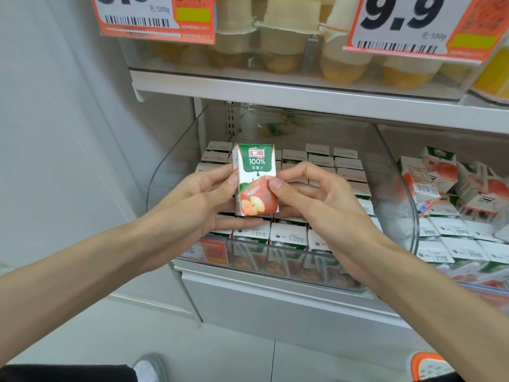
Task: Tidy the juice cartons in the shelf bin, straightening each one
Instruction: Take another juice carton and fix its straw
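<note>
Head view: left hand (203, 197) and right hand (311, 199) pinch a white-and-green apple-juice carton (254, 180) upright above the clear plastic shelf bin (396, 172); it should go down square with the rows beneath.

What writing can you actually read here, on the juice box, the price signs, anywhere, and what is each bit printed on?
"汇源": held carton, red logo on top.
"100%": same carton, below the logo.
"苹果汁": same carton, under that.
"9.9", "元/500g": right price sign.
"元/500g": left price sign; its big digits are cut off.
Date stamps on carton tops: too small to read.
</note>
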Available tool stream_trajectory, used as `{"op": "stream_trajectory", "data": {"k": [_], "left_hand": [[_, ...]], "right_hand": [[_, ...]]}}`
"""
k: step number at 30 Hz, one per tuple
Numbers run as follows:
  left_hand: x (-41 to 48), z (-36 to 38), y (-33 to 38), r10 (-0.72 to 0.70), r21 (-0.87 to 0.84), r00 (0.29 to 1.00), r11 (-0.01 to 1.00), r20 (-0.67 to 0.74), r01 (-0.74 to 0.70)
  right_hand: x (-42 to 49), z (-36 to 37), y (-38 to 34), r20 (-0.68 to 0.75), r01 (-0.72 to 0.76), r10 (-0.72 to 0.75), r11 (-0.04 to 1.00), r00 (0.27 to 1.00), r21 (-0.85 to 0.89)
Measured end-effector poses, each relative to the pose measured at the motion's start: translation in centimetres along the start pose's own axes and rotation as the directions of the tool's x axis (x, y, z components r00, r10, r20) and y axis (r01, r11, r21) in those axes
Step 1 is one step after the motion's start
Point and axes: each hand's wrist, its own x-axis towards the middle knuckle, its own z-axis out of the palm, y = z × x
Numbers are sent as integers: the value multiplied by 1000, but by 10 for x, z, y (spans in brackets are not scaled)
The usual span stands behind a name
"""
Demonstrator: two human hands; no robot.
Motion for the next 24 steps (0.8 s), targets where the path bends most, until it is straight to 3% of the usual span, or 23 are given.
{"op": "stream_trajectory", "data": {"k": [6,12,19,24], "left_hand": [[-1,-1,1,-8,-40,1000,999,8,9],[0,2,-2,-25,-77,999,997,-20,24],[2,1,3,-35,-81,997,996,-64,30],[-2,0,2,-17,-10,998,1000,-61,17]], "right_hand": [[0,-1,0,15,29,-29,999,999,-25],[-2,5,3,44,68,-60,974,997,-216],[0,-5,-2,27,-28,28,1000,999,-1],[-2,-6,-2,91,47,-46,999,995,-16]]}}
